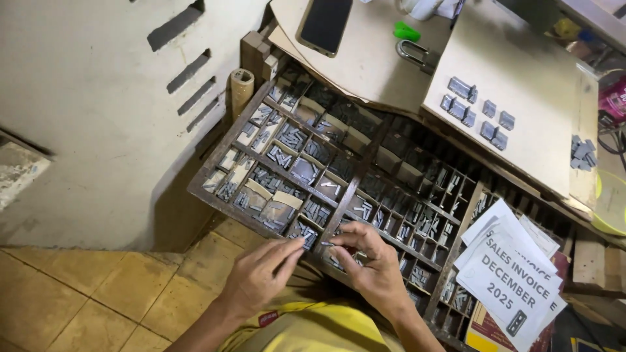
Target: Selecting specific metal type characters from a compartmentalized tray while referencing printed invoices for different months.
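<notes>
My right hand (375, 264) pinches a small grey metal type sort (328, 244) at the near edge of the dark wooden compartment tray (215, 166), lifted clear so I can turn it. My left hand (261, 274) rests beside it, fingers extended, gripping nothing. The tray's small cells hold clusters of similar grey metal pieces (291, 137).

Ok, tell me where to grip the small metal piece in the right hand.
Pinch the small metal piece at its middle, across the narrow sides, from above. It is a thin sliver lying roughly level, one end at the right hand fingertips, the other free toward the left hand.
</notes>
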